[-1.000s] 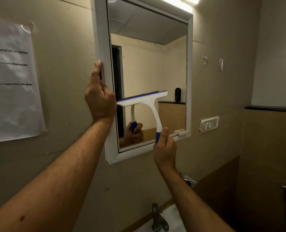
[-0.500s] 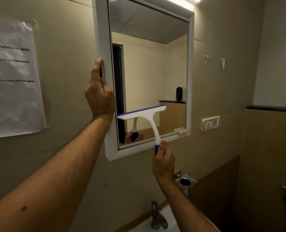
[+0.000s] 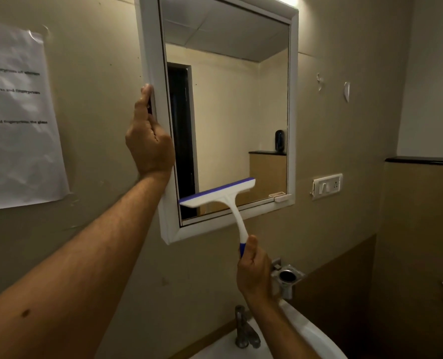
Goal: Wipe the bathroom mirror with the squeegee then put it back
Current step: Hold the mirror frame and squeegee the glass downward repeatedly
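Note:
A white-framed bathroom mirror (image 3: 150,47) hangs on the beige wall, tilted in my view. My left hand (image 3: 149,143) grips the frame's left edge, thumb pointing up. My right hand (image 3: 254,273) is closed around the blue grip of a white squeegee (image 3: 230,200). Its blue-edged blade lies slanted across the bottom of the glass, close to the lower frame rail. The handle runs down over the lower frame to my fist, below the mirror.
A paper notice (image 3: 15,117) is taped to the wall at left. Below are a white sink (image 3: 308,335) with a metal tap (image 3: 243,330) and a metal wall holder (image 3: 287,277). A switch plate (image 3: 328,186) sits right of the mirror, with a dark ledge (image 3: 422,160) further right.
My right hand has drawn the squeegee down the glass from mid-height to the bottom edge. My left hand stays on the frame.

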